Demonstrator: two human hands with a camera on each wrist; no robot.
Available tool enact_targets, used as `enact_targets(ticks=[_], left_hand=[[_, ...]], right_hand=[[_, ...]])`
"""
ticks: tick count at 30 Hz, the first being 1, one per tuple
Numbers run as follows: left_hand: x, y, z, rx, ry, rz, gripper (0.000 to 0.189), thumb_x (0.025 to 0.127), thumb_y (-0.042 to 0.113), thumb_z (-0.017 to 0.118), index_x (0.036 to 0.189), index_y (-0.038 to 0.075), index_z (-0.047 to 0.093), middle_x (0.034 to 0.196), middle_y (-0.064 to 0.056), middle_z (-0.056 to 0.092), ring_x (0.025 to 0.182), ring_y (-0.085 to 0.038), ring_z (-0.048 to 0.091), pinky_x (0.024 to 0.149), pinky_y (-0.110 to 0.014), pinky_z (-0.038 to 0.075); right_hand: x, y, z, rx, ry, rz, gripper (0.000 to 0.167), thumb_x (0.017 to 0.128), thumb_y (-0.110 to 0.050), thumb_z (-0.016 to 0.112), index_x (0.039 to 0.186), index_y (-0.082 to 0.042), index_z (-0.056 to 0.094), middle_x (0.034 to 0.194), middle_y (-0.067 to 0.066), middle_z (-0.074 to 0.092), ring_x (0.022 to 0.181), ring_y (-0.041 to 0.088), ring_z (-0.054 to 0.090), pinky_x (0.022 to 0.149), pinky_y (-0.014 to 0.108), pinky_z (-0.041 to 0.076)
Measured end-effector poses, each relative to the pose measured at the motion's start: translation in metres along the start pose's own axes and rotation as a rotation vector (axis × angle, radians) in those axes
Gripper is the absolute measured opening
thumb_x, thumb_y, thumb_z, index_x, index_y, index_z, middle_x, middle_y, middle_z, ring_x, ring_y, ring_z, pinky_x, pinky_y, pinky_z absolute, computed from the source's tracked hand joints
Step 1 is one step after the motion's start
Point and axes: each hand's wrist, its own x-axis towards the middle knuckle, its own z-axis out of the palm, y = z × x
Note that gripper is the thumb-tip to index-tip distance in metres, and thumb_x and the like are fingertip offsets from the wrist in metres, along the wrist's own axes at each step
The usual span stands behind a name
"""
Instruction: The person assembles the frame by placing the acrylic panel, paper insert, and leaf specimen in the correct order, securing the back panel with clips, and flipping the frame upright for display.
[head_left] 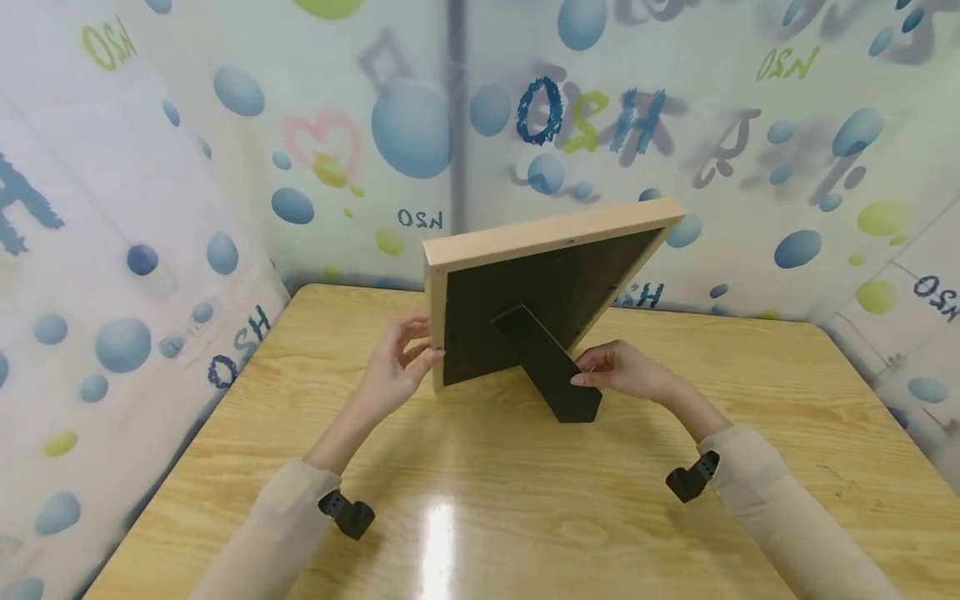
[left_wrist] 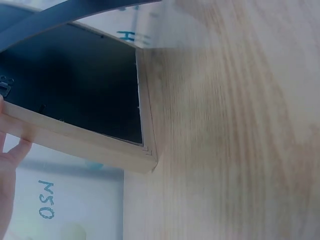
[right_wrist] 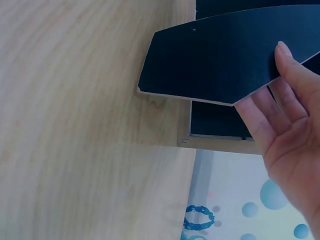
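A picture frame [head_left: 555, 231] of pale wood stands on the table with its black back panel [left_wrist: 90, 80] facing me. From the panel a black easel leg [right_wrist: 210, 60] swings out, its foot down at the tabletop. My left hand [head_left: 397, 362] holds the frame's left side, thumb at the back edge and fingers round the outer side. My right hand [head_left: 626, 371] pinches the leg by its right edge, the thumb on its outer face and the fingers behind it. The front of the frame is hidden from view.
The wood-grain table [head_left: 510, 508] has a bright glare streak near its front. Behind and beside it hang white curtains [head_left: 337, 242] printed with blue and green spots and letters. A small black camera [head_left: 348, 514] is strapped to each wrist.
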Motion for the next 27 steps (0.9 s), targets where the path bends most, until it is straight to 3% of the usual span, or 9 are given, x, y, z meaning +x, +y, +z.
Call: enact_targets(ticks=[6,13,27], left_hand=[[-0.004,0.002,0.002,0.005,-0.028,0.027,0.048,0.079,-0.011,0.061,0.120,-0.006,0.037,0.111,0.001,0.043,0.103,-0.002,0.048,0.095,-0.036,0.045],[-0.005,0.006,0.002,0.014,-0.039,-0.012,0.047,0.080,-0.010,0.061,0.119,-0.005,0.037,0.114,-0.008,0.044,0.104,-0.002,0.048,0.098,-0.036,0.043],[-0.008,0.004,0.003,-0.047,-0.021,-0.070,0.044,0.079,-0.011,0.061,0.117,-0.005,0.040,0.111,0.006,0.046,0.104,-0.001,0.050,0.099,-0.038,0.041]], right_hand=[[-0.005,0.004,0.006,-0.004,0.026,-0.002,0.020,0.086,-0.022,0.062,0.095,-0.005,0.067,0.082,0.008,0.068,0.059,0.005,0.043,0.057,0.023,0.039],[-0.009,0.003,0.009,0.016,0.048,-0.047,0.016,0.087,-0.017,0.062,0.095,-0.004,0.067,0.088,0.012,0.069,0.064,0.004,0.050,0.060,0.021,0.042],[-0.011,0.006,0.014,0.042,0.061,-0.061,0.015,0.087,-0.018,0.061,0.092,-0.005,0.067,0.085,0.011,0.068,0.066,0.005,0.050,0.061,0.021,0.043]])
